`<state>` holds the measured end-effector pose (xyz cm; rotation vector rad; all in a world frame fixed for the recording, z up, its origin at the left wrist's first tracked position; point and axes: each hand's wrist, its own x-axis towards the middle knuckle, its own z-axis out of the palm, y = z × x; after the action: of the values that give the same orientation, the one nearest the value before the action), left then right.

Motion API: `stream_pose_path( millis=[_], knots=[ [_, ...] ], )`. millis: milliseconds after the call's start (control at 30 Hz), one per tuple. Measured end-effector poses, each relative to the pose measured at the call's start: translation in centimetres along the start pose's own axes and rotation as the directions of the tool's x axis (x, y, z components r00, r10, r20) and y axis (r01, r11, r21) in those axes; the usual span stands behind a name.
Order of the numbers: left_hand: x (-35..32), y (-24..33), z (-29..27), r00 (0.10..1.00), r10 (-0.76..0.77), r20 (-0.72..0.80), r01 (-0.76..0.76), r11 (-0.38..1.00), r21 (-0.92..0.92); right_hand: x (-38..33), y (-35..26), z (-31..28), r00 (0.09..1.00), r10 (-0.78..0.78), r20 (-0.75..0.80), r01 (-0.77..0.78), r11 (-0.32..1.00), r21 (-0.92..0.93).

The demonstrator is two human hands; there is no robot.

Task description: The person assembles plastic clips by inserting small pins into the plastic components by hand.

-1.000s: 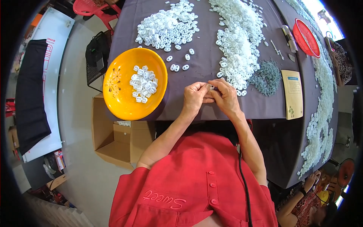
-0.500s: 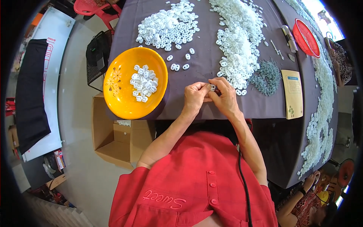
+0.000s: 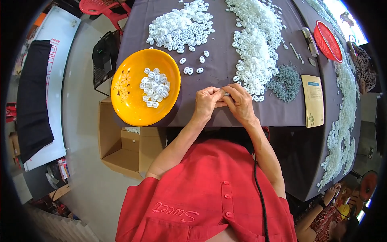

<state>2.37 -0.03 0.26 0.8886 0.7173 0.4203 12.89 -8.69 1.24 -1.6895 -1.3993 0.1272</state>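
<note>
My left hand (image 3: 206, 101) and my right hand (image 3: 242, 103) meet just above the table's near edge, thumbs and fingertips pinched together. Between them is a small white plastic piece (image 3: 226, 94), almost wholly covered by the fingers. To the left, a yellow-orange bowl (image 3: 139, 117) with a flower pattern holds a cluster of white plastic pieces (image 3: 154, 86) with dark markings. Beyond my right hand stretches a long heap of white oval two-hole pieces (image 3: 258, 52). Beside that heap lies a pile of tiny grey-green parts (image 3: 285, 82).
Another heap of white pieces (image 3: 181, 28) lies at the far left, several loose ones nearby. A tan booklet (image 3: 313, 101) and red basket (image 3: 327, 42) are at right. An open cardboard box (image 3: 117, 141) stands below. Another person's arm (image 3: 310, 222) shows lower right.
The white piece showed clearly between my fingertips before; now the fingers cover most of it. My hands stay in nearly the same place, and the view has shifted slightly.
</note>
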Motion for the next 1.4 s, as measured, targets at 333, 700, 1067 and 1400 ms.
stream_pose_path(
  millis=[333, 700, 1067, 1400],
  knots=[
    [0.2, 0.3, -0.5, 0.998, -0.037, 0.058, 0.040, 0.998, -0.045, 0.0, 0.3, 0.2, 0.998, -0.057, -0.008, 0.056, 0.997, -0.062],
    [-0.4, -1.1, -0.1, 0.995, 0.098, -0.022, -0.094, 0.987, 0.129, -1.2, -1.7, -2.0, 0.992, 0.114, -0.046, -0.113, 0.993, 0.037],
    [-3.4, 6.3, -2.6, 0.940, 0.319, -0.120, -0.232, 0.858, 0.458, -4.2, 4.3, -9.2, 0.906, 0.281, -0.317, -0.402, 0.807, -0.433],
    [-3.9, 8.3, -12.3, 0.755, 0.602, -0.260, 0.024, 0.371, 0.928, -3.1, 3.8, -9.1, 0.920, 0.349, -0.176, -0.390, 0.790, -0.474]
  ],
)
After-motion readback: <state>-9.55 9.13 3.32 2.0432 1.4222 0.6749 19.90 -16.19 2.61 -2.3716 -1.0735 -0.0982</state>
